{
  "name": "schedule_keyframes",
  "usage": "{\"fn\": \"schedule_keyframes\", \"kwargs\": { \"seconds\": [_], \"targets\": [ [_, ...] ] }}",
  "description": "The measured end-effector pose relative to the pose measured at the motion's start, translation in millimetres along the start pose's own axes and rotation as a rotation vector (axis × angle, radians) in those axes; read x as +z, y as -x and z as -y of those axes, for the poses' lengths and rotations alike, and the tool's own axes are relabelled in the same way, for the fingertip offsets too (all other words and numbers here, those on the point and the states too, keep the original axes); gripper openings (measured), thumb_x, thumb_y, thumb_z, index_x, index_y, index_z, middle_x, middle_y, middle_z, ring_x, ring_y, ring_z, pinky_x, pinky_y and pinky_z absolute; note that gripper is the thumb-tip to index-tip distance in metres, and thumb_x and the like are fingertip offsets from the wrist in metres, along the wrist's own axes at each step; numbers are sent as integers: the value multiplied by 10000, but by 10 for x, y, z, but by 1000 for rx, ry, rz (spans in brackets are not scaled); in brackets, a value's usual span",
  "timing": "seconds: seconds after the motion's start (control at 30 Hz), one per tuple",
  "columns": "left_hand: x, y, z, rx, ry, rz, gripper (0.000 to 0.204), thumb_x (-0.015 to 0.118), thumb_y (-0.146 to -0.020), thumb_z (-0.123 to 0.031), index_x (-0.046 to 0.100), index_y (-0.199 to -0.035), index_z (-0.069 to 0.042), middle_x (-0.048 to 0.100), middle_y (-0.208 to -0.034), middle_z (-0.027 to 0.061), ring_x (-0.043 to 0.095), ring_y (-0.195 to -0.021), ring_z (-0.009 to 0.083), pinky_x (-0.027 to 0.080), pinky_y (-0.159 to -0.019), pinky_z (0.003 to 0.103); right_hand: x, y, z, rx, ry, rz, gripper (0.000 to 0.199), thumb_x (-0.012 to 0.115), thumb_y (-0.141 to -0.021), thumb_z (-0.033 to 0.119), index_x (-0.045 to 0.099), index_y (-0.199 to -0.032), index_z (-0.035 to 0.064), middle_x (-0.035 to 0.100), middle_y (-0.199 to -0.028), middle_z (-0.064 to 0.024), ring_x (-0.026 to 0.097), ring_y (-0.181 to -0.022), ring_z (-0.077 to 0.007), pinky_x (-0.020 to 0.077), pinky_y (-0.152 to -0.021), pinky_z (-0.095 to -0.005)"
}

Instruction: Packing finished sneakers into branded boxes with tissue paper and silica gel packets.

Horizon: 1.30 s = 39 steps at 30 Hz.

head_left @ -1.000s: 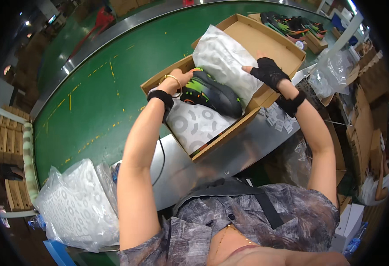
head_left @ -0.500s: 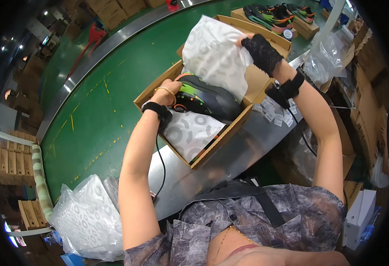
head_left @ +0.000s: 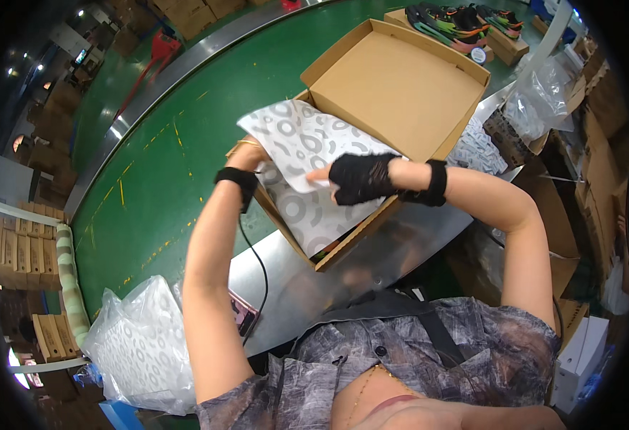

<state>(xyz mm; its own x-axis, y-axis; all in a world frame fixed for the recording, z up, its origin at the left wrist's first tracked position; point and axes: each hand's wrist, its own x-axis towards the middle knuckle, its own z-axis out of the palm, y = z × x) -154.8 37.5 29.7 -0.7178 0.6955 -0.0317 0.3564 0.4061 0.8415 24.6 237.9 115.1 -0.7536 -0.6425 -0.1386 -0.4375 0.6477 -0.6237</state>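
An open cardboard shoebox (head_left: 347, 247) stands before me with its lid (head_left: 400, 86) folded back. White tissue paper (head_left: 322, 136) with grey ring prints lies over what is inside, its far flap drawn across toward me. My right hand (head_left: 363, 178), in a black fingerless glove, has its fingers closed at the free edge of that flap. At the box's left end, my left hand (head_left: 250, 152) is up against the paper, which hides its fingers. A sliver of colourful shoe shows at the near inner wall; the rest is covered.
Shoes (head_left: 447, 25) rest on boxes at the far right of the green belt (head_left: 149, 193). Small white tags (head_left: 479, 150) lie right of the box. A clear bag of printed tissue (head_left: 146, 344) sits at lower left, near a phone-like object (head_left: 243, 313).
My right hand has brought the raised tissue flap down and toward me, covering the shoe that showed before. My left hand has shifted left, off the shoe. The lid now shows fully.
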Motion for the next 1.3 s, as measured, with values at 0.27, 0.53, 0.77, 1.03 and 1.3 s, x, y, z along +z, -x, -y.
{"fn": "schedule_keyframes", "kwargs": {
  "seconds": [0.27, 0.53, 0.77, 1.03, 1.3],
  "targets": [
    [10, 713, -1077, 437, -498, -515, 445, 505, -829, -369, 500, -1187, -104, 433, -1264, 159, 410, -1168, 306, 340, -926, 443, 373, 126, 210, -32, -38, -33, 480, 567, -767, 258, 452, -1143, -18, 549, -1004, -216, 541, -950, -334, 439, -791, -398],
    [409, 1572, -654, -198, -639, -538, 702, 618, -755, -400, 362, -1264, 10, 305, -1321, 262, 285, -1234, 399, 269, -952, 528, 155, 1341, -257, 387, -590, -830, 191, 556, -820, 163, 601, -957, 38, 542, -702, -20, 524, -610, -85, 436, -573, -222],
    [1232, 1668, -460, -95, 275, -686, 688, 504, -768, -202, 183, -1245, 176, 244, -1305, 335, 244, -1240, 417, 200, -1040, 372, -190, 1902, -1699, 479, -1493, -1040, 379, 472, -870, 217, 418, -1231, 118, 450, -1204, -67, 468, -1088, -188, 400, -874, -334],
    [1285, 1736, -548, -131, 255, -694, 736, 475, -818, -259, 101, -1266, 190, 124, -1344, 362, 131, -1285, 424, 152, -1061, 368, -532, 1485, -1353, 423, -428, -1094, 497, 604, -748, 152, 395, -1167, -14, 505, -1108, -123, 543, -957, -212, 465, -813, -328],
    [1013, 1859, -565, -311, 838, -726, 671, 333, -873, -543, 391, -1265, -1, 414, -1277, 165, 384, -1191, 241, 376, -894, 363, 844, 931, 85, -123, 518, -624, 359, 488, -759, -9, 551, -1104, 70, 479, -1208, -144, 467, -1127, -316, 317, -943, -441]
  ]
}}
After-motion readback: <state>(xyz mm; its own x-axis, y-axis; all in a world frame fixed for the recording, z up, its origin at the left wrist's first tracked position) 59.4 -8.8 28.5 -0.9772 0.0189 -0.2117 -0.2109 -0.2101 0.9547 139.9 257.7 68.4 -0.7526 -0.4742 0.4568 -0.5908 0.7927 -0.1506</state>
